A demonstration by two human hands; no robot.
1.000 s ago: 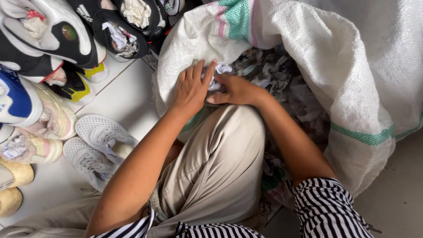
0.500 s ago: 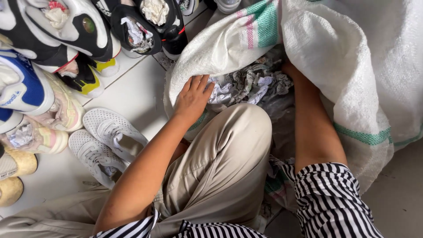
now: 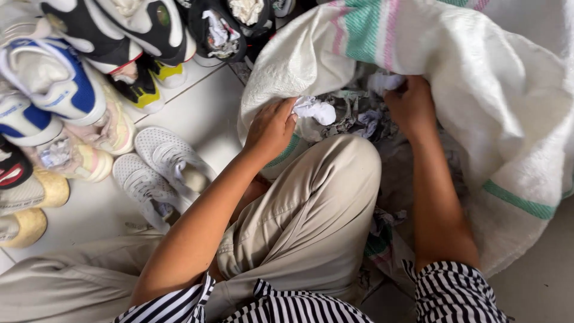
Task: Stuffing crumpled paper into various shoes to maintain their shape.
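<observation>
A large white woven sack with green and pink stripes lies open in front of my bent knee. Crumpled grey and white paper scraps fill its mouth. My left hand rests on the sack's near rim, fingers curled around a white paper wad. My right hand reaches into the sack's mouth under its upper flap, fingers closed among the scraps, with a white piece at the fingertips.
Several sneakers crowd the white tiled floor to the left: a white mesh pair closest to my knee, blue-and-white ones, black-and-white ones stuffed with paper. My beige trouser leg lies between my arms.
My right hand has moved from beside the left to deeper in the sack on the right. The left hand stayed on the rim and its fingers curled round a white wad.
</observation>
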